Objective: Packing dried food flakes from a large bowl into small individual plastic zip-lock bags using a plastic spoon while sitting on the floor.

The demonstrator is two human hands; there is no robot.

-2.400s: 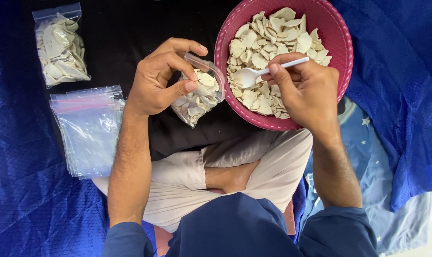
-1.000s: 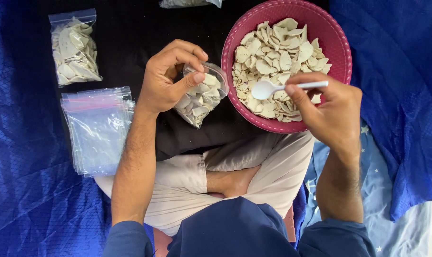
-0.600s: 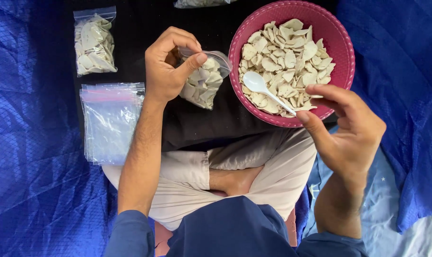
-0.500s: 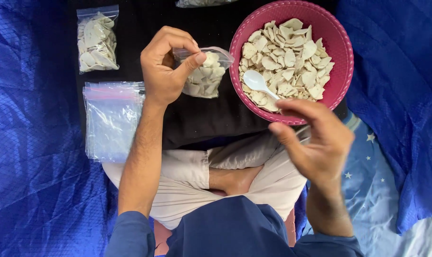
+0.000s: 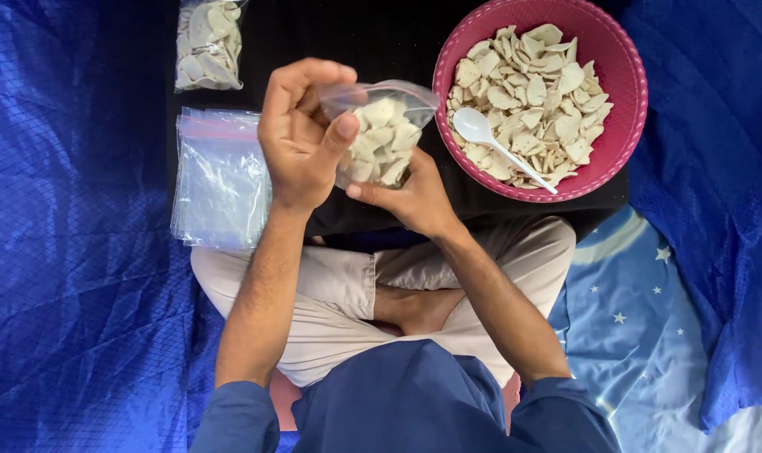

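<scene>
My left hand (image 5: 301,134) pinches the open top of a small clear plastic bag (image 5: 383,134) partly filled with pale flat chips. My right hand (image 5: 410,197) cups the bag from underneath. To the right, a pink plastic bowl (image 5: 628,126) holds a heap of the same pale chips, with a white plastic spoon (image 5: 498,147) lying loose on them. I sit cross-legged in light trousers behind the bag.
A stack of empty clear zip bags (image 5: 217,180) lies at the left on a black cloth (image 5: 356,33). A filled, closed bag of chips (image 5: 206,46) sits at the top left. Blue fabric (image 5: 70,252) surrounds everything; a star-patterned cloth (image 5: 641,310) lies at the right.
My right hand left the spoon in the bowl and came across to support the bag from below. My left hand kept the bag and lifted it slightly toward the centre.
</scene>
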